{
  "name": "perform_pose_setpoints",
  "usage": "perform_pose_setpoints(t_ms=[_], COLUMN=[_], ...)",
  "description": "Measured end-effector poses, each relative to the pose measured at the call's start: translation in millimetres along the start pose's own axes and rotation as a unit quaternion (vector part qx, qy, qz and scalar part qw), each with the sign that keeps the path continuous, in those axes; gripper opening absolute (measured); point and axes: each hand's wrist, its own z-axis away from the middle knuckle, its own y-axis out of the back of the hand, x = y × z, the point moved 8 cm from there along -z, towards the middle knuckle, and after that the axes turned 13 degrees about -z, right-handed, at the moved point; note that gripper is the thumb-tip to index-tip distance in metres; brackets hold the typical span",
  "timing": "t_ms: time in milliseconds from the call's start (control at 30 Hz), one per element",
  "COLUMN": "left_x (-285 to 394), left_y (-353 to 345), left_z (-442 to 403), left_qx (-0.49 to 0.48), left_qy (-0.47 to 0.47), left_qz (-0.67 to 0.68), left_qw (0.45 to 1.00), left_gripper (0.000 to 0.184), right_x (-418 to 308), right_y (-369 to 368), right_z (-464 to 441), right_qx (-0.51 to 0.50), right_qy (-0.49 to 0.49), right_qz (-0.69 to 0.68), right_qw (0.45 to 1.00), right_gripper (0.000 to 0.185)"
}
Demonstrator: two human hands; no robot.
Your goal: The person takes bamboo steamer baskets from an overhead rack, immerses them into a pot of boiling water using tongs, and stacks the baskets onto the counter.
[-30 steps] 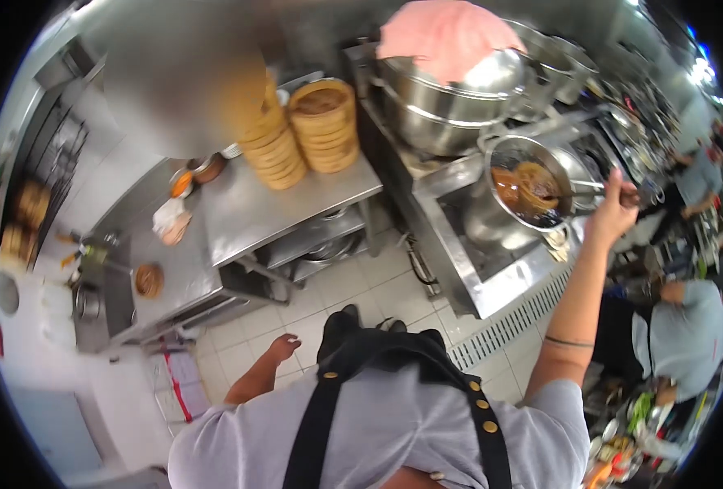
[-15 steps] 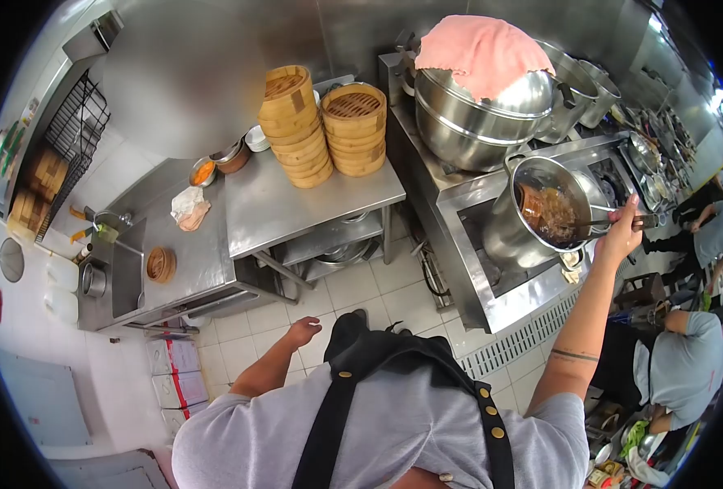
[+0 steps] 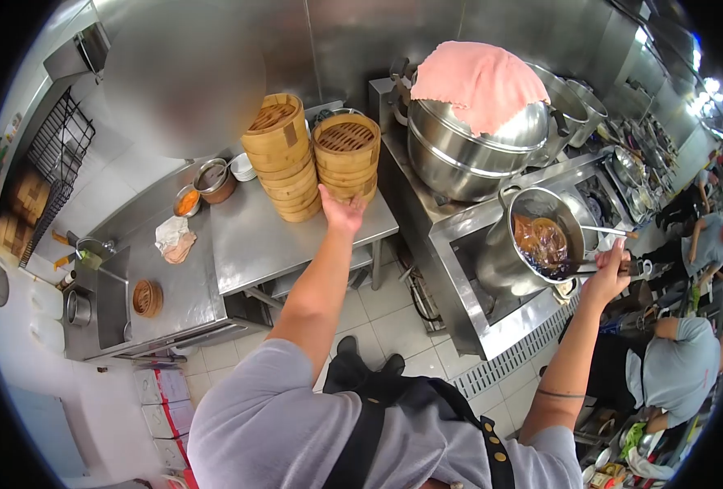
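My right hand (image 3: 608,275) is closed around the dark handle of tongs (image 3: 577,267), whose far end reaches into a tall steel pot (image 3: 504,265) on the stove. Brown liquid (image 3: 541,240) with something round in it fills part of the pot. My left hand (image 3: 343,213) is stretched out at the lower front of the right-hand stack of bamboo steamers (image 3: 347,155), its fingers spread; whether it touches the stack is unclear. Beside it stands a taller bamboo steamer stack (image 3: 280,159).
A large steel steamer (image 3: 467,155) under a pink cloth (image 3: 480,85) stands behind the pot. On the left counter are a crumpled cloth (image 3: 174,239), a small bamboo steamer (image 3: 146,298) and bowls (image 3: 187,201). At the right, a person in grey (image 3: 679,367) bends over.
My left hand has moved up from beside my body to the steamer stack. My right hand has shifted slightly down and left, still holding the tongs in the pot. The view has tilted.
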Motion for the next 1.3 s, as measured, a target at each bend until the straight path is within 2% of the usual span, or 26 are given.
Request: perform_pose_setpoints(t_ms=[67, 133, 267, 333, 367, 433, 500, 533, 600, 667, 733, 767, 800, 833, 900, 1033, 1133, 1167, 1233, 1300], left_x=[-6.5, 0.8, 15.7, 24.3, 23.3, 47.0, 105.5, 124.7, 125.3, 125.9, 116.9, 116.6, 116.5, 120.8, 127.1, 136.7, 131.9, 132.2, 128.7, 116.2], left_y=[2.4, 7.8, 11.9, 16.3, 44.1, 131.1, 143.4, 131.6, 97.6, 86.1, 87.8, 96.2, 100.8, 124.6, 146.7, 188.9, 230.8, 246.1, 306.7, 330.5], left_z=[-27.2, -41.2, -30.7, -21.0, -32.2, -58.6, -13.5, 4.9, 12.1, 0.8, -2.2, 0.0, 4.0, 9.4, 33.5, 86.7, 141.0, 160.2, 168.7, 211.9], left_qx=[0.019, 0.027, 0.095, 0.057, 0.060, 0.205, 0.341, 0.340, 0.191, 0.119, 0.033, 0.024, 0.022, 0.101, 0.166, 0.091, 0.113, 0.120, 0.042, 0.060], left_qy=[0.032, -0.032, -0.039, -0.039, -0.037, -0.140, -0.278, -0.276, -0.131, -0.178, -0.142, -0.140, -0.123, -0.116, -0.129, -0.134, -0.128, -0.121, -0.078, -0.063], left_qz=[0.056, 0.058, 0.078, -0.038, -0.042, -0.246, -0.250, -0.252, -0.163, -0.224, -0.203, -0.244, -0.247, -0.280, -0.291, -0.356, -0.409, -0.425, -0.514, -0.558], left_qw=[0.998, 0.997, 0.992, 0.997, 0.997, 0.937, 0.863, 0.863, 0.959, 0.951, 0.968, 0.959, 0.961, 0.948, 0.933, 0.920, 0.896, 0.889, 0.853, 0.825], left_gripper=[0.103, 0.099, 0.094, 0.088, 0.088, 0.075, 0.060, 0.060, 0.052, 0.054, 0.060, 0.064, 0.066, 0.061, 0.056, 0.052, 0.048, 0.045, 0.040, 0.033], right_x=[-7.9, -14.1, -32.4, -39.1, -46.1, -59.7, -68.5, -71.9, -69.9, -80.9, -81.7, -82.4, -77.7, -77.7, -69.5, -57.0, -33.8, -27.6, -6.6, 9.0], right_y=[-1.9, -0.2, -0.9, 0.1, -2.3, -4.7, -5.1, -5.6, -5.4, 9.1, 14.2, 8.8, 9.5, 3.3, -0.9, -11.6, -10.6, -10.1, -1.3, 5.2], right_z=[4.5, 7.3, 10.5, 10.4, 11.0, 12.2, 11.7, 12.5, 14.6, 14.3, 9.6, 9.4, 4.2, 2.4, -4.6, -9.0, -8.6, -9.6, -14.4, -23.3], right_qx=[-0.001, -0.002, -0.027, -0.041, -0.041, -0.038, -0.040, -0.045, -0.015, 0.053, 0.065, 0.075, 0.046, 0.035, 0.029, 0.042, 0.078, 0.077, 0.081, 0.082], right_qy=[-0.005, 0.008, 0.033, 0.025, 0.038, 0.060, 0.065, 0.069, 0.075, 0.106, 0.109, 0.107, 0.102, 0.100, 0.084, 0.072, 0.026, 0.038, 0.017, 0.023], right_qz=[0.011, 0.001, 0.009, 0.014, -0.003, -0.024, -0.044, -0.065, -0.036, 0.033, 0.019, -0.017, 0.017, 0.010, -0.016, 0.034, 0.059, 0.044, 0.034, 0.028], right_qw=[1.000, 1.000, 0.999, 0.999, 0.998, 0.997, 0.996, 0.995, 0.996, 0.992, 0.992, 0.991, 0.994, 0.994, 0.996, 0.996, 0.995, 0.995, 0.996, 0.996], right_gripper=[0.042, 0.044, 0.042, 0.041, 0.039, 0.038, 0.038, 0.038, 0.034, 0.027, 0.022, 0.023, 0.023, 0.024, 0.024, 0.025, 0.031, 0.042, 0.043, 0.045])
